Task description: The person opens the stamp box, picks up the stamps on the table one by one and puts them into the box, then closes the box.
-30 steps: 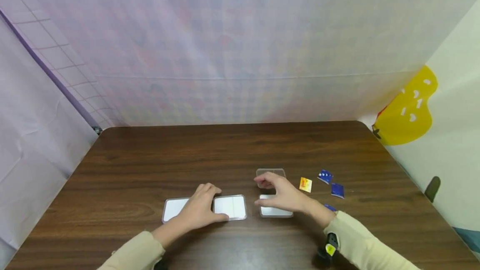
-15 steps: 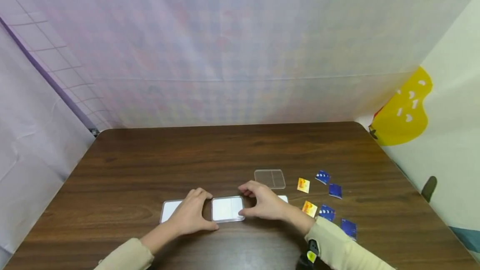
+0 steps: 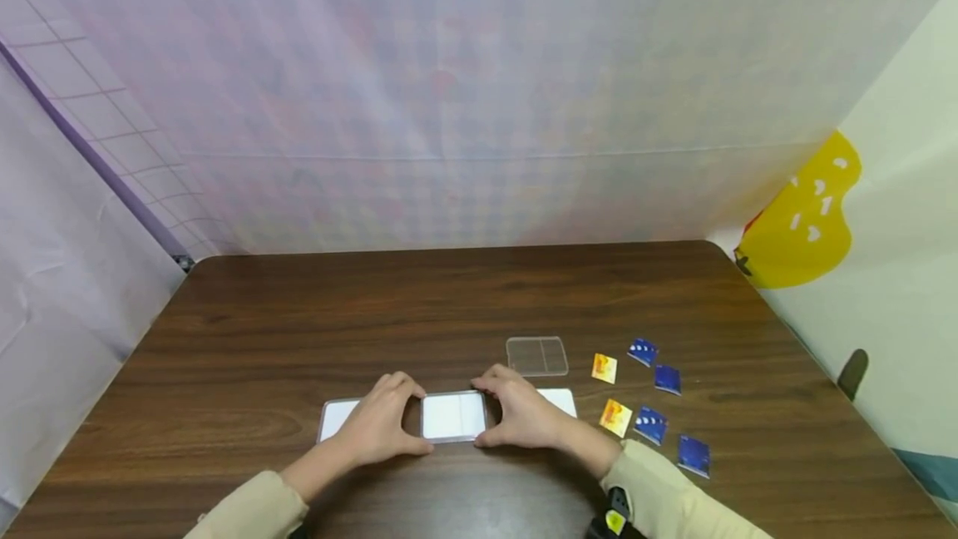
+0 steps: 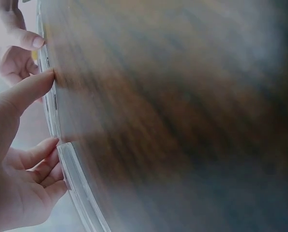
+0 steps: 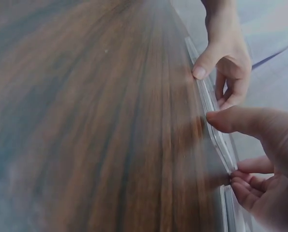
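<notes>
A flat clear-rimmed plastic box (image 3: 453, 417) with a white inside and a dividing line lies on the table between both hands. My left hand (image 3: 382, 421) grips its left end, thumb (image 4: 39, 87) at the near edge and fingers at the far edge. At the right end my right hand (image 3: 521, 412) grips it the same way, with its thumb (image 5: 226, 120) on the near edge. A similar white box (image 3: 337, 417) sits partly behind the left hand. Another white box (image 3: 561, 400) is mostly covered by the right hand.
Behind the right hand lies a transparent divided plastic lid or tray (image 3: 537, 356). To its right are small square packets, yellow ones (image 3: 616, 418) and several blue ones (image 3: 693, 456). A curtain (image 3: 441, 106) hangs beyond the table's (image 3: 337, 298) far edge.
My right hand has moved left from above the right box to the middle box's right end. The left hand has shifted slightly left; the yellow and blue packets nearer me are now uncovered.
</notes>
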A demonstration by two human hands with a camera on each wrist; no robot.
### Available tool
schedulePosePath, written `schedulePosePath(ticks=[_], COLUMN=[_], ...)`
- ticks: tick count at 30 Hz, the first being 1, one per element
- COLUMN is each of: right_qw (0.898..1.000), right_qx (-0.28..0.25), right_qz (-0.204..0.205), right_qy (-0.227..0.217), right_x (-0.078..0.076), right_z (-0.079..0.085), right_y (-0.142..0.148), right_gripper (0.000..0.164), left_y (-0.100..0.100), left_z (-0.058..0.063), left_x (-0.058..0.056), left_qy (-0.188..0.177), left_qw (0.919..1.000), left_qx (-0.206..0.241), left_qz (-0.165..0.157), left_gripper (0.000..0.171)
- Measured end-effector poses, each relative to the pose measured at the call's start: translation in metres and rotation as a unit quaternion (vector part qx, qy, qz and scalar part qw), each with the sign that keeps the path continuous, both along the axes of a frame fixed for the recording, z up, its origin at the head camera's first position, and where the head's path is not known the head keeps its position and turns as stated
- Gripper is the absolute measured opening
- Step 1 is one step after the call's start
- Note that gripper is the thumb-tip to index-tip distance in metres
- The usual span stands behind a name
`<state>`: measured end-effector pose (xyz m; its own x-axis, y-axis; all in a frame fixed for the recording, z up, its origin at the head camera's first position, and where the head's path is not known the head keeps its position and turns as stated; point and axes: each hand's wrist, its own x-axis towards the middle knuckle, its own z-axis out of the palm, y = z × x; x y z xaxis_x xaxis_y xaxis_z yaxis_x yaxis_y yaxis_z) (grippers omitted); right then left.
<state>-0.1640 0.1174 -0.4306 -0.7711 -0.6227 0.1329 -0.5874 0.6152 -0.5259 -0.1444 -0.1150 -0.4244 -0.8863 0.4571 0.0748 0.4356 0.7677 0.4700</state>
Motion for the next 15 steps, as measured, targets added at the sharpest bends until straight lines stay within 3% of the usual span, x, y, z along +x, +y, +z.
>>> schedulePosePath(ticks=[15], right_qw=[1.000], right_qx=[-0.002], right_qz=[-0.007], right_qy=[-0.004], right_x=[-0.0024], right_z=[0.0033], right_y=[-0.0045], right_gripper=[0.053], left_y=[-0.0010], left_z=[-0.0013], left_x=[0.0024], left_qy=[0.011], left_qw=[0.9999], left_qx=[-0.001], left_qz=[0.009], left_gripper=[0.058])
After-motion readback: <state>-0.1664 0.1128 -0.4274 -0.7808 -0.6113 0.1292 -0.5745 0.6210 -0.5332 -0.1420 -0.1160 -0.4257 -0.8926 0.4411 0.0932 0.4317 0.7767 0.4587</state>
